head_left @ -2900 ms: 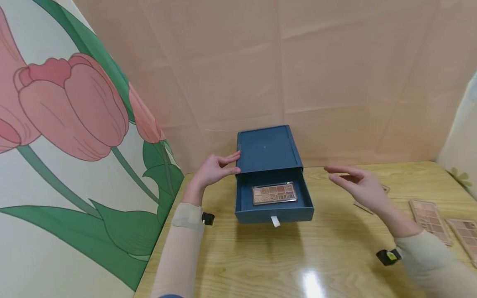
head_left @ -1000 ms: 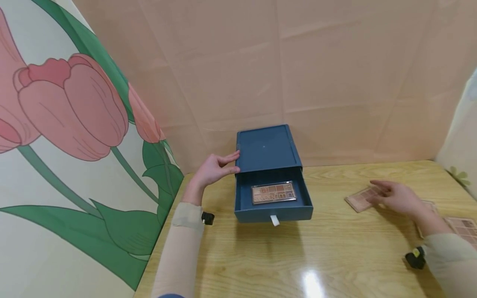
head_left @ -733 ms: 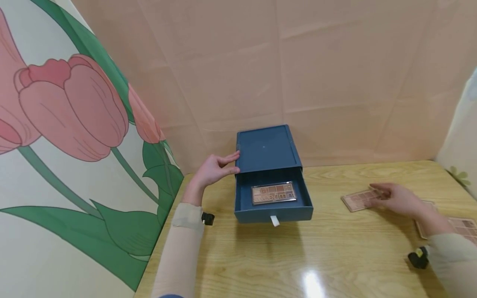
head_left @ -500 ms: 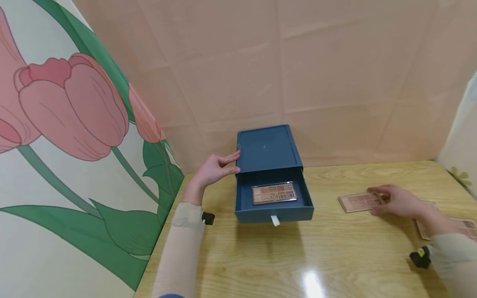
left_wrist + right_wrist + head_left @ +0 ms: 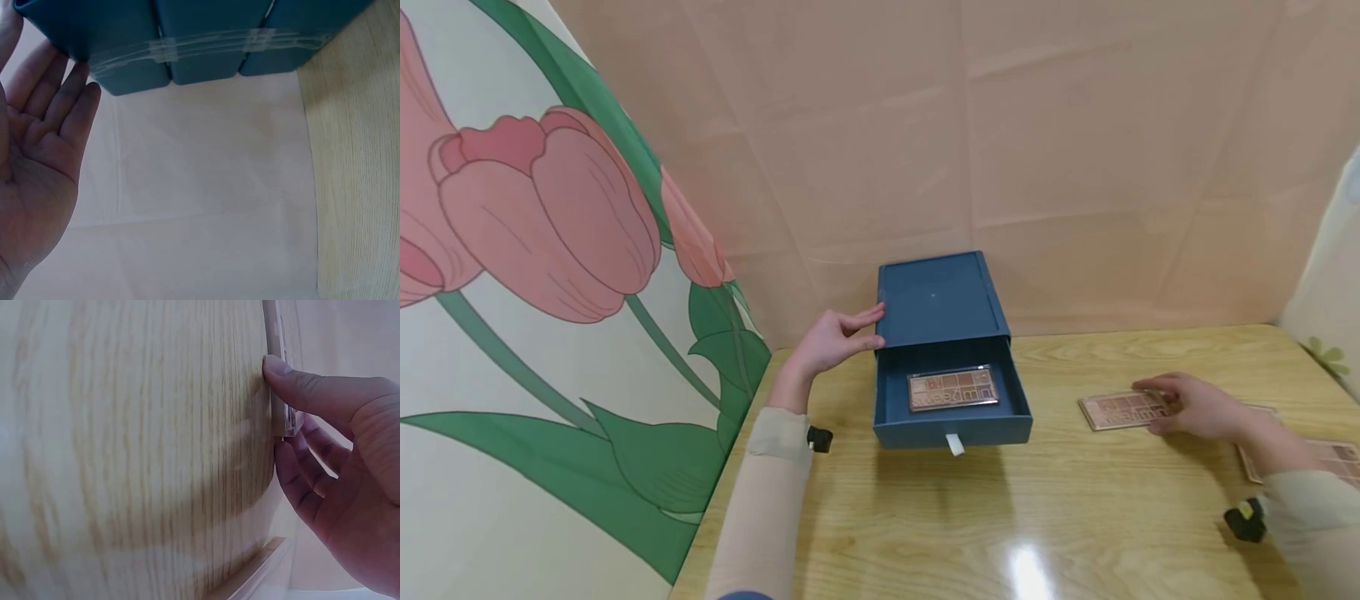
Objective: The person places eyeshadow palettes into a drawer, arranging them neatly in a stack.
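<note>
My left hand (image 5: pixel 831 342) rests its fingertips against the left side of a dark blue drawer box (image 5: pixel 936 300). In the left wrist view the fingers reach nearly straight along the box, a stack of three units banded with clear tape (image 5: pixel 206 47). The top drawer (image 5: pixel 895 435) is pulled out by its front, which has a white tab (image 5: pixel 954 444). Inside it lies an eyeshadow palette (image 5: pixel 951 389). On the right, my right hand (image 5: pixel 1206 408) pinches the right end of another eyeshadow palette (image 5: pixel 1120 411), low over the table; the thumb and fingers straddle its edges in the right wrist view.
Two more palettes lie farther right, one (image 5: pixel 1247 462) partly hidden under the right forearm and one (image 5: pixel 1337 458) near the frame edge. A wooden table (image 5: pixel 925 533) bears everything. A beige cloth (image 5: pixel 1075 167) hangs behind; a tulip-printed panel (image 5: pixel 550 208) stands left.
From beside the box, my right hand has moved right and down and taken hold of the palette, which has turned and shifted slightly left. My left hand has stayed on the box.
</note>
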`<control>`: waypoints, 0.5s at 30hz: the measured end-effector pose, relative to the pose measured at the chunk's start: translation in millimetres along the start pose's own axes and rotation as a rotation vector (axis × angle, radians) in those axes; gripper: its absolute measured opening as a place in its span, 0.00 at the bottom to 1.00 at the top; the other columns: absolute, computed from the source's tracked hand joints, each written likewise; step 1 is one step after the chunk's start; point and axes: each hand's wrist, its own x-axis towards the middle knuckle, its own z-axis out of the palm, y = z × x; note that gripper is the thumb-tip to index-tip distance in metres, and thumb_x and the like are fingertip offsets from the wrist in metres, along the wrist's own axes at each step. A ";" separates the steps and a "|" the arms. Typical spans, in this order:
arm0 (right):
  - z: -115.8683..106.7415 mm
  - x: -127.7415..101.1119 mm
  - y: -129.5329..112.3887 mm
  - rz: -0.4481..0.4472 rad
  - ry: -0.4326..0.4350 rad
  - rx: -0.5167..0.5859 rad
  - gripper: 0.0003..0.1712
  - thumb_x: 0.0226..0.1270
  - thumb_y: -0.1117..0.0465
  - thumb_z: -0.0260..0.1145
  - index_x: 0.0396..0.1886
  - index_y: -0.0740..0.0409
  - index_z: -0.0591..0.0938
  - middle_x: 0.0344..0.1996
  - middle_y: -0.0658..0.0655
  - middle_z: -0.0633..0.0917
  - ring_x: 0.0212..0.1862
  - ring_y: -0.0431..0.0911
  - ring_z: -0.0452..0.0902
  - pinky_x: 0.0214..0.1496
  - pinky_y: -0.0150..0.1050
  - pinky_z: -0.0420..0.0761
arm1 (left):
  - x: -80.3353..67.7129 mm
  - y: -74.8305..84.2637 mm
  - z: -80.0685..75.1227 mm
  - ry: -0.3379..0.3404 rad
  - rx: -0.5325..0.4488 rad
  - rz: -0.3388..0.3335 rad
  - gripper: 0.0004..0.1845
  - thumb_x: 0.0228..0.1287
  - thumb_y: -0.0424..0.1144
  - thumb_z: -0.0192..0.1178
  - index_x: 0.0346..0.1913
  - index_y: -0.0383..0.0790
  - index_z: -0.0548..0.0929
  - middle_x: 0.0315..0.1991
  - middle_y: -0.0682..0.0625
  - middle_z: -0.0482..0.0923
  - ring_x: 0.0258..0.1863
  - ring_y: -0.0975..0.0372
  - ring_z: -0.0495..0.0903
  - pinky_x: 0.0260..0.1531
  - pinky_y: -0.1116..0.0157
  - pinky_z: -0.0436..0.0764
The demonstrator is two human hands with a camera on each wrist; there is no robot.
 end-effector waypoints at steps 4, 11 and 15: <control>-0.6 -1.0 -2.3 0.013 -0.001 0.001 0.43 0.57 0.58 0.85 0.68 0.73 0.79 0.62 0.86 0.73 0.61 0.81 0.71 0.57 0.75 0.70 | -0.1 -0.3 0.1 0.001 0.004 -0.002 0.30 0.70 0.51 0.73 0.72 0.49 0.81 0.74 0.60 0.74 0.71 0.54 0.77 0.27 0.60 0.65; 0.2 -2.2 -2.2 0.015 0.001 0.001 0.42 0.58 0.58 0.85 0.67 0.73 0.79 0.63 0.86 0.71 0.62 0.83 0.69 0.58 0.76 0.69 | -0.4 -0.2 0.6 -0.002 0.003 -0.009 0.30 0.70 0.51 0.73 0.72 0.50 0.81 0.74 0.62 0.74 0.72 0.58 0.76 0.37 0.63 0.74; 1.3 -2.6 -0.3 0.002 0.002 0.002 0.42 0.59 0.58 0.84 0.69 0.72 0.78 0.64 0.85 0.72 0.62 0.82 0.70 0.58 0.75 0.71 | -0.5 0.1 0.7 -0.002 0.011 -0.009 0.30 0.71 0.52 0.73 0.72 0.49 0.81 0.74 0.61 0.74 0.72 0.57 0.76 0.34 0.61 0.72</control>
